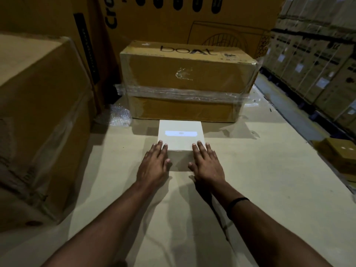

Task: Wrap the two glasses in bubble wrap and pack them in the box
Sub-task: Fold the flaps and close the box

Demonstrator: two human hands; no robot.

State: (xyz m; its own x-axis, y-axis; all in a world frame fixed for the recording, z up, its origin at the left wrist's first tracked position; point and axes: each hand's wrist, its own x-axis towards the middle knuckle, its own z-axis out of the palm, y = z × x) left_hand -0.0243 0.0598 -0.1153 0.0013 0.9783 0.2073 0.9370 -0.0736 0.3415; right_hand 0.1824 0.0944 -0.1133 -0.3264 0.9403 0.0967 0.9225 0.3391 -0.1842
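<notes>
On the pale cardboard work surface [250, 180], one small white square cardboard box [180, 136] is seen closed, just ahead of both hands. The left hand [154, 164] and right hand [207, 163] are laid flat at its near corners, fingers spread, nothing gripped; neither is nearer. No glasses are visible; one crumpled piece of clear bubble wrap [120, 115] lies far-left.

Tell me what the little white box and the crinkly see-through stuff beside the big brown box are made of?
The small white square box looks like smooth matte cardboard or paperboard: flat faces, crisp folded edges, a strip of shiny tape on its lid. The crinkly clear sheet is probably plastic bubble wrap: it glints and looks bumpy. The large brown box is likely corrugated cardboard banded with clear plastic film.
</notes>
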